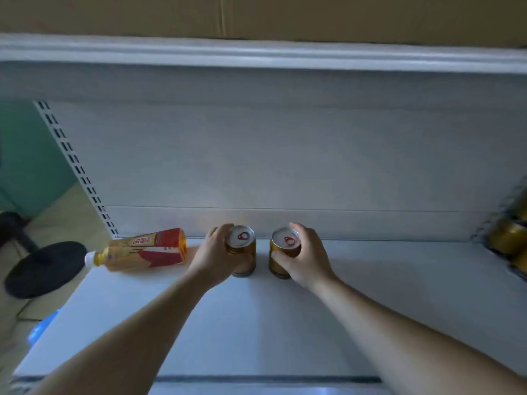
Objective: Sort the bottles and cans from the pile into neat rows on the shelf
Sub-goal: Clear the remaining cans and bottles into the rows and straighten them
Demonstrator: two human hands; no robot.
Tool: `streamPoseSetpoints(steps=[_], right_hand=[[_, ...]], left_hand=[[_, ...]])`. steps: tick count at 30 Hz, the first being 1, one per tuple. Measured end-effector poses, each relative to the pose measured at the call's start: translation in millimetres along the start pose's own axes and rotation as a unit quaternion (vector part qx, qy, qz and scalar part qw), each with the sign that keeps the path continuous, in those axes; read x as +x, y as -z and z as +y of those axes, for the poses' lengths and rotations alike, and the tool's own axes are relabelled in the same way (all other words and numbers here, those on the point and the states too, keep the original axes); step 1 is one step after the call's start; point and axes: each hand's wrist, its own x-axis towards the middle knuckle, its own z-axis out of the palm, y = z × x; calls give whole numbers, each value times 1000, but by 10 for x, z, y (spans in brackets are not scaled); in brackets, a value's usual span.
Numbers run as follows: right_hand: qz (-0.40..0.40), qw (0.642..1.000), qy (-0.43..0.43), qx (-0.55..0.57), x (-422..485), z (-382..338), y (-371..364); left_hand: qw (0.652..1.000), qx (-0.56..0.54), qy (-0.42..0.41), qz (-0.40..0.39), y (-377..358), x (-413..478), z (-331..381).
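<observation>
Two gold cans with silver tops stand upright side by side near the back of the white shelf. My left hand grips the left can from its left side. The right can is held by my right hand, fingers curled round its right side and thumb across its front. A small gap separates the two cans. An orange tea bottle with a red and yellow label lies on its side at the shelf's back left, its white cap pointing left.
Several more gold cans are piled at the shelf's far right edge. The upper shelf overhangs, with a cardboard box above it. A black round stand base sits on the floor to the left.
</observation>
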Motion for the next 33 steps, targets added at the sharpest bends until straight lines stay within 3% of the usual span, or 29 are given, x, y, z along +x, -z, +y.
streamPoseSetpoints(steps=[3,6,13,26,33], right_hand=[[-25,999,-26,16,-91,54,-10],[-22,998,-56,29,-171,45,61],[106,986,-109,71,-612,232,569],[307,941,-87,116,-1460,923,2992],[333,930,-97,119,-2059,1585,4297]], left_hand=[[995,-79,4,-54,-89,-56,-56],[994,-97,4,-57,-191,-102,-42],[965,-224,17,-133,-693,-305,367],[907,-303,-162,-245,-1985,-962,2641],[901,-283,-183,-273,-2951,-1422,3714]])
